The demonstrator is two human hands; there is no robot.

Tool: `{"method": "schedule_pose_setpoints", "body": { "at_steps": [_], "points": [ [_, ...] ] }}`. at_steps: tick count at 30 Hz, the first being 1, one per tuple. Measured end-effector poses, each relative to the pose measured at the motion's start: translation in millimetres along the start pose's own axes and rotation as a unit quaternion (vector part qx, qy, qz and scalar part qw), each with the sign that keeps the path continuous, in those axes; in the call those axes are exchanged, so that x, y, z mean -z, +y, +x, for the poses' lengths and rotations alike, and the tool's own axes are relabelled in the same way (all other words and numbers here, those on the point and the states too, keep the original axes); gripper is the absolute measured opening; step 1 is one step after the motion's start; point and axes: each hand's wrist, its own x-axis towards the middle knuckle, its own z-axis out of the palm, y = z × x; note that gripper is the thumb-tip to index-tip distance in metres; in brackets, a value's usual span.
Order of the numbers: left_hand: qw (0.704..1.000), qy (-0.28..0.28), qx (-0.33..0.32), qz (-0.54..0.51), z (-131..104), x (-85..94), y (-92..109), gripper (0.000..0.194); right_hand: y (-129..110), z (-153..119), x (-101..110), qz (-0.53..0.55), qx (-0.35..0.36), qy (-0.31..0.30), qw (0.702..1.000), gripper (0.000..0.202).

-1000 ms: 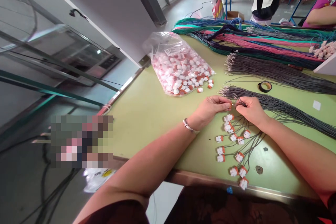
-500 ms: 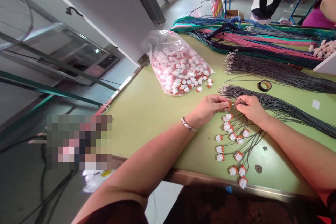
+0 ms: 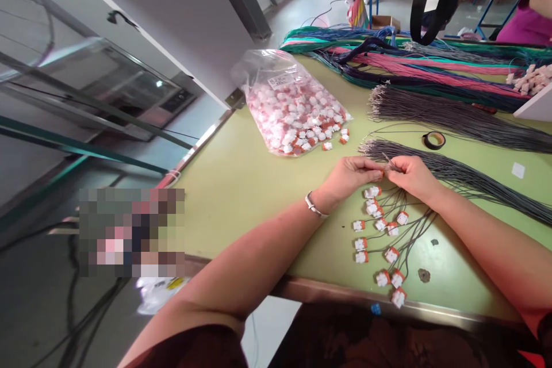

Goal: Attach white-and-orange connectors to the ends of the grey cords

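Observation:
Between the thumb and fingers of my left hand (image 3: 356, 175) is an orange-and-white connector (image 3: 379, 175), mostly covered by the fingertips. My right hand (image 3: 409, 175) pinches dark grey wires (image 3: 390, 160) right beside it, and the fingertips of both hands meet there. Whether the wire end sits inside the connector is hidden. Below the hands, several wired connectors (image 3: 391, 255) lie spread on the green tabletop (image 3: 319, 259), their grey wires running up toward my right hand. Behind my hands rests a bundle of grey wires (image 3: 474, 175) with metal-tipped ends.
A clear plastic bag (image 3: 297, 106) full of connectors lies open at the back left. Black tape (image 3: 434, 140) sits between two grey wire bundles. Coloured wires (image 3: 414, 63) stretch across the far side. A person in purple (image 3: 524, 17) is at the back right.
My left hand has moved slightly right, bringing the connector up against my right fingertips. The short bare wire end seen between the hands is now hidden. Black straps in the background have shifted.

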Motion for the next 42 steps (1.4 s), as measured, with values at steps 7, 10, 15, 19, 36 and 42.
{"method": "schedule_pose_setpoints", "body": {
  "at_steps": [7, 10, 15, 19, 36, 42],
  "points": [
    [0.999, 0.020, 0.023, -0.035, -1, 2.5, -3, 0.028, 6, 2, -5, 0.042, -0.012, 0.041, 0.998, 0.012],
    [0.999, 0.015, 0.022, -0.029, 0, 0.2, -4, 0.026, 7, 2, -7, 0.001, 0.005, 0.057, 0.998, 0.010],
    [1.000, 0.019, 0.017, -0.015, 2, -3.9, -6, 0.022, 7, 2, -10, -0.054, 0.018, 0.073, 0.996, 0.007],
    [1.000, 0.005, 0.006, 0.019, 1, -3.6, -3, 0.020, 7, 2, -8, -0.022, 0.012, 0.059, 0.998, 0.009],
    [0.765, 0.158, -0.116, 0.614, 13, 75.7, 18, 0.026, -2, 3, -6, 0.203, -0.062, 0.064, 0.975, 0.016],
    [0.832, 0.197, -0.116, 0.505, 6, 63.0, 22, 0.015, -5, 3, -9, 0.137, -0.048, 0.105, 0.984, 0.014]
  ]
}}
